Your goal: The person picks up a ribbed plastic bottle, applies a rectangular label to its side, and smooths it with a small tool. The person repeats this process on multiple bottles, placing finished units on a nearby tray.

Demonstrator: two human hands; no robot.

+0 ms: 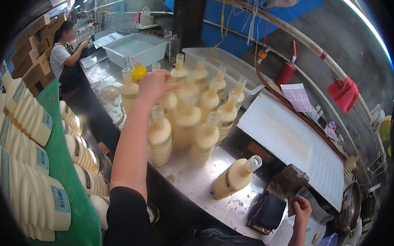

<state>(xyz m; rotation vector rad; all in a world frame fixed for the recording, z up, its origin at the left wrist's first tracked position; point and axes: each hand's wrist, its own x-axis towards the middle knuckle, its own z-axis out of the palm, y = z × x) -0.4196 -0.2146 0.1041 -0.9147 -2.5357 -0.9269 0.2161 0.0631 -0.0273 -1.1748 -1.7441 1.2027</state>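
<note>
My left hand (156,87) reaches over a cluster of clear ridged bottles filled with cream-coloured liquid, their necks uncapped. Its fingers are bent together beside the necks, and whatever they may hold is hidden. One bottle (159,136) stands just in front of that hand, and another (204,141) to its right. Apart from the group, a single cream bottle (233,179) stands nearer to me. At the lower right, my right hand (302,210) pinches a small flat dark brown piece (294,205). Beside it sits a black pad-like block (270,209) on the metal table (181,177).
Filled bottles (55,200) lie stacked at left against a green sheet (51,130). Translucent tubs (136,52) (191,57) stand at the back. A white board (293,142) slopes at right, below a pipe rail (306,40) with a red cloth (342,93). A person (63,55) works far left.
</note>
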